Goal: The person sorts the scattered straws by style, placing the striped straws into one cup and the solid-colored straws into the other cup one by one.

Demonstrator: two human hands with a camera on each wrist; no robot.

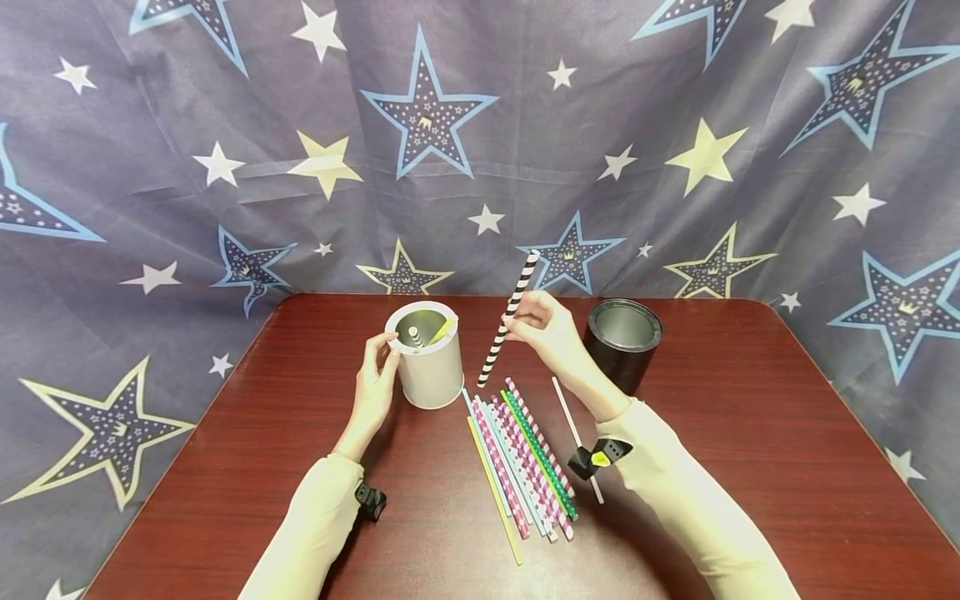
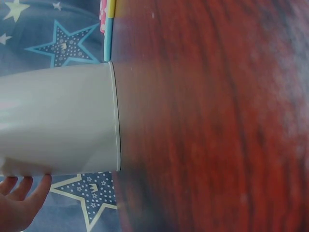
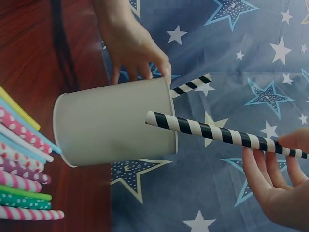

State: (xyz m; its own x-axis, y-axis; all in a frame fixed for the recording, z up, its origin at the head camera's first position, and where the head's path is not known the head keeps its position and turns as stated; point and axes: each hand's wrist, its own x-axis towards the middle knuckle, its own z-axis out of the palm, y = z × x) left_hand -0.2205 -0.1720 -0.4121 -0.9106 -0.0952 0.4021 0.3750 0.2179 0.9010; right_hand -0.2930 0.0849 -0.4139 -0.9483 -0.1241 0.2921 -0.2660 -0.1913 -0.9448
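From my head, I see the whole striped straw (image 1: 495, 346), slim and wound in black and white, slanting in the air between the pale container (image 1: 431, 387) and the black container (image 1: 618, 358). My right hand (image 1: 551, 329) pinches it near its middle; my bent left hand (image 1: 373, 387) holds the pale container at rim and side. Only this view shows the yellow straw (image 1: 444, 331) inside, beside another striped straw (image 1: 416, 336). Patterned straws (image 1: 522, 462) lie bunched on the table (image 1: 810, 450).

My left wrist shows the container's smooth wall close up, three fingertips against it and its base edge on the wood.

My right wrist shows the held straw's spiral bands and white end, thumb opposing fingers, and the other striped straw jutting past the rim.
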